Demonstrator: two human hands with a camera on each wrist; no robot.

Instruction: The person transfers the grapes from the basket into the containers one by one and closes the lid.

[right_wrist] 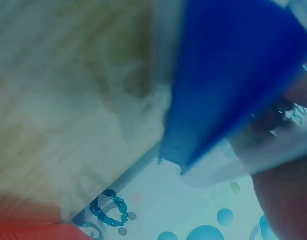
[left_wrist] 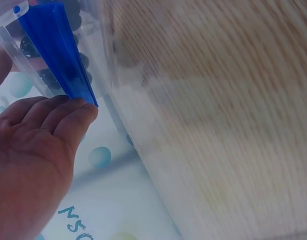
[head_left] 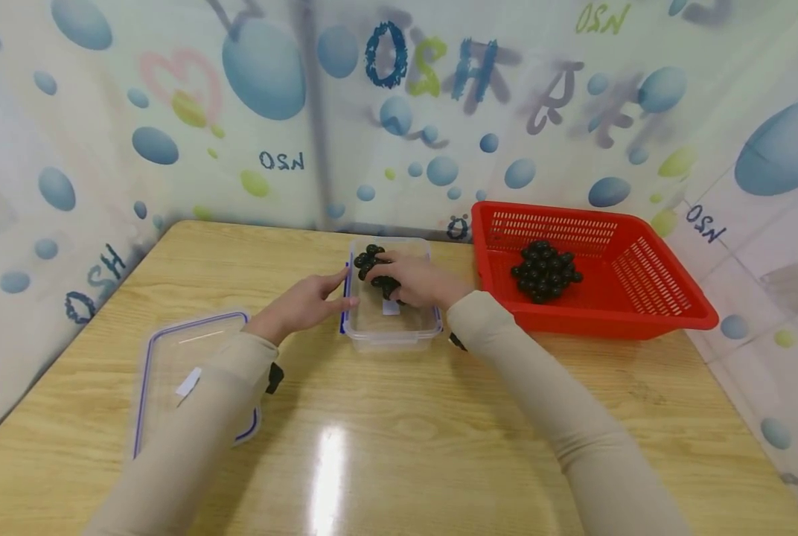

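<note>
Left hand point(left_wrist: 31, 150) low left, straight fingers point(left_wrist: 76, 117) touching the blue clasp point(left_wrist: 56, 55) of the clear container point(left_wrist: 106, 60); wooden desk point(left_wrist: 233, 115) fills the right.

Both arms reach forward in beige sleeves, forearms converging toward the clear container point(head_left: 391, 324); the left hand point(head_left: 301, 304) lies flat against the container's left wall, fingers straight and together, fingertips point(left_wrist: 78, 112) touching its blue clip point(left_wrist: 58, 55); the right hand point(head_left: 415, 279) dips inside the container from the right, palm down, fingers curled round dark beads point(head_left: 372, 262).
</note>
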